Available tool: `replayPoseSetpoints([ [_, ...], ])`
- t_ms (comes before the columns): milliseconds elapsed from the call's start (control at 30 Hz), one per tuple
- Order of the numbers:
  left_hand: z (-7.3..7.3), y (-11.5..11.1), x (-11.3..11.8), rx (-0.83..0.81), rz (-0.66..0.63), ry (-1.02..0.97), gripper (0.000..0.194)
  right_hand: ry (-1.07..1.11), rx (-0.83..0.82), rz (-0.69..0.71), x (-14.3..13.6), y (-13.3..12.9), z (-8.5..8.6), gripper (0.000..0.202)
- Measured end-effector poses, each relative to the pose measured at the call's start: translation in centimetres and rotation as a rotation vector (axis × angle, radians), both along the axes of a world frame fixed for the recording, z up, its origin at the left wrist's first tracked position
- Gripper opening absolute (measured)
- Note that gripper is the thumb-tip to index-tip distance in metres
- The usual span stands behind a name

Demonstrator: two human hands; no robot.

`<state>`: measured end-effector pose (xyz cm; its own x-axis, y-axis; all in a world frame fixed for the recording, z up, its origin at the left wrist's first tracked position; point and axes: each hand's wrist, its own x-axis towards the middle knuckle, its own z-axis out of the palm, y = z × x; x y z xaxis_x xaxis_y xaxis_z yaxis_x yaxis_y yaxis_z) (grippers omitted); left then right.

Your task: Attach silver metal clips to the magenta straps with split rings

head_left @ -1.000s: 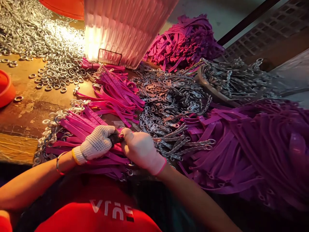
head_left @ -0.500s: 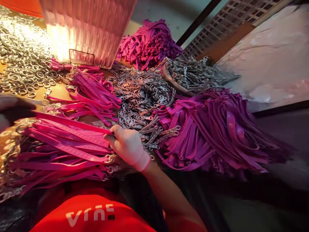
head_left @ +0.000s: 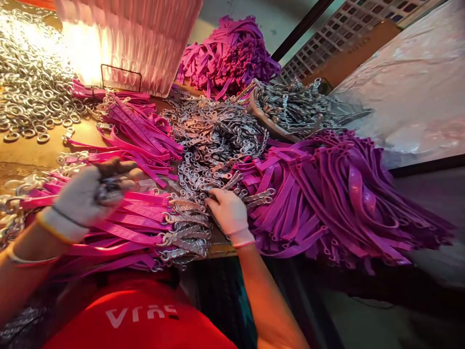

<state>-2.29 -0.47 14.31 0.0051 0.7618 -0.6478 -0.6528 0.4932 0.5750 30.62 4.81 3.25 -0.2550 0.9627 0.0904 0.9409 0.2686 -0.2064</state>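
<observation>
My left hand (head_left: 96,196), in a white glove with dark stained fingertips, is palm up above the near pink straps (head_left: 134,220), with small metal pieces (head_left: 109,190) in its curled fingers. My right hand (head_left: 229,213), in a white glove, has its fingers bent together at the near edge of the heap of metal chains (head_left: 218,140); what its fingertips hold is too small to make out. Short chains (head_left: 189,232) are joined to the right ends of the near pink straps.
Metal rings (head_left: 39,97) lie at the left beside a ribbed translucent panel (head_left: 127,39). A purple strap pile (head_left: 232,55) is at the back, another (head_left: 327,194) at the right. A container of chains (head_left: 294,109) stands beyond.
My left hand has come in from the left edge to over the near straps. My right hand has left the strap end and moved right to the chains.
</observation>
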Motion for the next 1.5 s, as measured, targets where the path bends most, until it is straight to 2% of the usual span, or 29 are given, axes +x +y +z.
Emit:
replayPoseSetpoints([
  [67,-1.0,0.5,2.2,-0.025,-0.097,-0.090,0.027,-0.023,0.015,-0.002,-1.0,0.1,-1.2,0.019],
  [133,-2.2,0.4,3.4,-0.015,-0.170,-0.125,0.025,-0.015,0.029,0.000,-1.7,0.2,-2.0,0.021],
  [233,-3.4,-0.3,3.8,0.020,-0.230,-0.136,0.029,0.044,0.039,0.034,-1.6,0.4,-2.3,0.017],
  [300,-3.7,-0.7,3.7,0.053,-0.230,-0.136,0.032,0.097,0.061,0.055,-1.4,0.4,-1.8,0.013],
  [400,-4.2,-1.0,3.8,0.119,-0.237,-0.116,0.035,0.299,0.085,0.099,-2.4,-0.4,0.8,0.016],
  [467,-4.6,-1.2,3.9,0.165,-0.253,-0.088,0.032,0.505,0.048,0.170,-4.3,-1.5,3.3,0.019],
  [533,-5.0,-1.4,3.9,0.240,-0.268,-0.036,0.029,0.591,-0.009,0.269,-6.9,-2.7,5.9,0.021],
  [600,-5.3,-1.8,3.8,0.347,-0.271,0.055,0.032,0.597,-0.138,0.318,-9.5,-3.5,7.7,0.025],
  [667,-5.5,-2.3,3.7,0.421,-0.263,0.166,0.043,0.596,-0.291,0.340,-11.8,-3.9,8.5,0.028],
  [767,-6.1,-2.7,3.4,0.459,-0.252,0.245,0.051,0.690,-0.417,0.376,-14.1,-3.5,7.9,0.028],
  [867,-7.3,-2.7,3.2,0.505,-0.164,0.138,0.040,0.829,-0.450,0.360,-15.2,-3.0,6.9,0.031],
  [967,-8.4,-2.4,2.7,0.426,-0.062,-0.078,0.029,0.872,-0.360,0.270,-15.4,-2.8,6.6,0.028],
  [1033,-8.8,-2.4,2.4,0.377,-0.079,-0.168,0.027,0.873,-0.279,0.228,-15.2,-2.8,6.7,0.028],
  [1100,-8.6,-2.7,2.2,0.388,-0.109,-0.175,0.028,0.869,-0.241,0.212,-15.0,-2.8,6.8,0.028],
  [1367,-7.1,-3.5,1.8,0.370,-0.192,0.001,0.027,0.808,-0.210,0.180,-15.4,-3.5,6.9,0.024],
  [1500,-7.0,-3.3,1.7,0.483,-0.249,0.378,0.023,0.754,-0.161,0.245,-15.6,-4.1,7.0,0.023],
])
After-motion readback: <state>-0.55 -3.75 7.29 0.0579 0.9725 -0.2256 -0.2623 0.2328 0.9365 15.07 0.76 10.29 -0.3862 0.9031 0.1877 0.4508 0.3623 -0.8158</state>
